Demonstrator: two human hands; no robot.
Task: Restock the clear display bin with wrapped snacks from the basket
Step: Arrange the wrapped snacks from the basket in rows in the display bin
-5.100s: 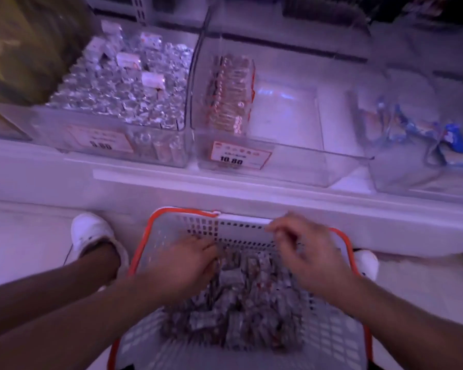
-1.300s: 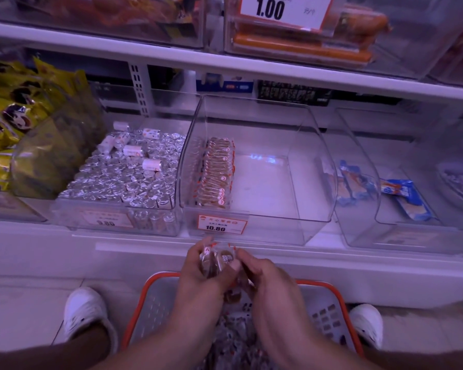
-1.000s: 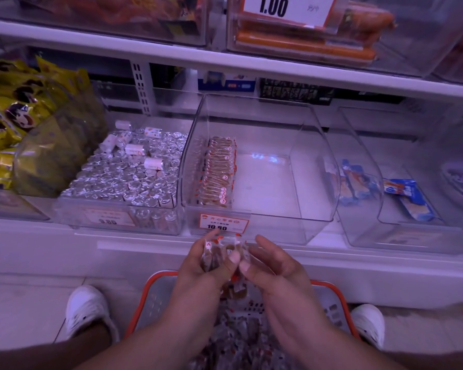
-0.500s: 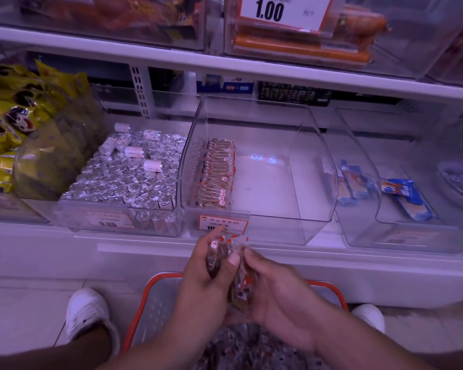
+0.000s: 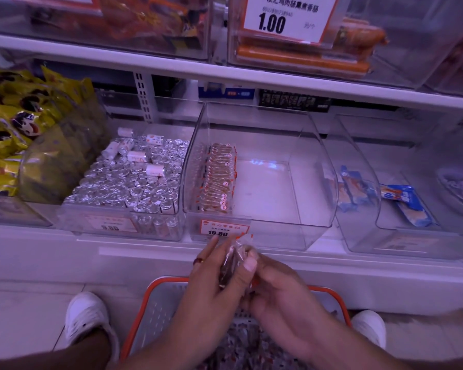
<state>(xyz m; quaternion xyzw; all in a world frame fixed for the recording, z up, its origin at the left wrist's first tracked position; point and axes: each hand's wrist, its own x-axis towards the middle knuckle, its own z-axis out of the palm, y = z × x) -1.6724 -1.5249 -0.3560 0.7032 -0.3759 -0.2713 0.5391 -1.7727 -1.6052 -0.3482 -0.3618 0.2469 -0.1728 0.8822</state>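
- A small stack of wrapped snacks is pinched upright between both hands, just below the front lip of the clear display bin; the left hand is curled round the stack's near side, thumb across its front; the right hand is closed against the other side, fingers bent; how many packets are held cannot be told.
- The bundle is best squared up first, edges aligned, so that it can be set in as one block; a firm but not crushing hold is advised, since the wrappers look slippery.
- Inside the bin a single row of snacks is seen standing on edge along the left wall; the floor to its right is bare; the new stack would sensibly be stood beside that row, in the same orientation.
- The front lip must be cleared on the way in; the price label should not be knocked.
- Directly below the bin, the basket is seen under the hands, more packets lying in it.
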